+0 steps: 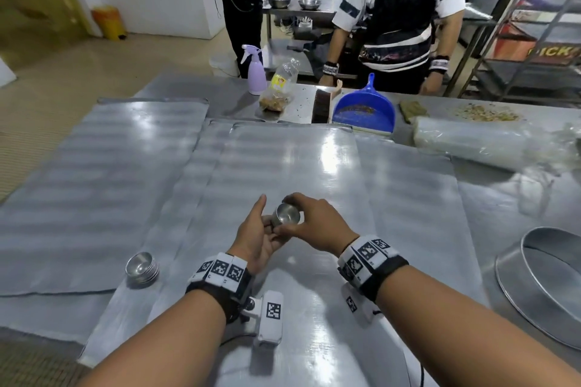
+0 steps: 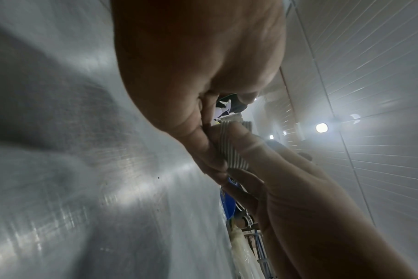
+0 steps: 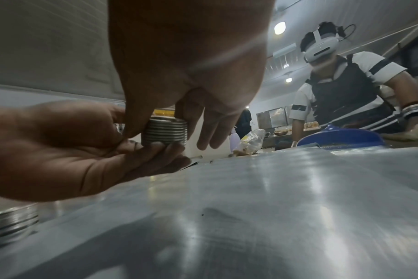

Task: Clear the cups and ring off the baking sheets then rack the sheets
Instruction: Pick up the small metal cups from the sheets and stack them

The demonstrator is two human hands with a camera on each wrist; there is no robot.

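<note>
A stack of small metal cups [image 1: 285, 216] hangs above the centre baking sheet [image 1: 283, 160]. My right hand [image 1: 294, 223] pinches its sides from above, thumb and fingers [image 3: 134, 130] round the ribbed stack [image 3: 164, 132]. My left hand [image 1: 267, 220] lies palm up under it, straight fingers [image 3: 155, 151] touching its base and thumb raised. The left wrist view shows the stack [image 2: 232, 149] between both hands. A second cup stack [image 1: 142, 267] stands on the left baking sheet [image 1: 94, 173] and shows at the edge [image 3: 12, 220]. The metal ring [image 1: 515, 286] lies at the right.
Along the far table edge stand a purple spray bottle [image 1: 256, 72], a bag of food [image 1: 278, 88], a brush [image 1: 322, 104] and a blue dustpan [image 1: 364, 110]. A plastic roll [image 1: 490, 141] lies far right. A person [image 1: 402, 9] stands opposite; a rack [image 1: 534, 25] behind.
</note>
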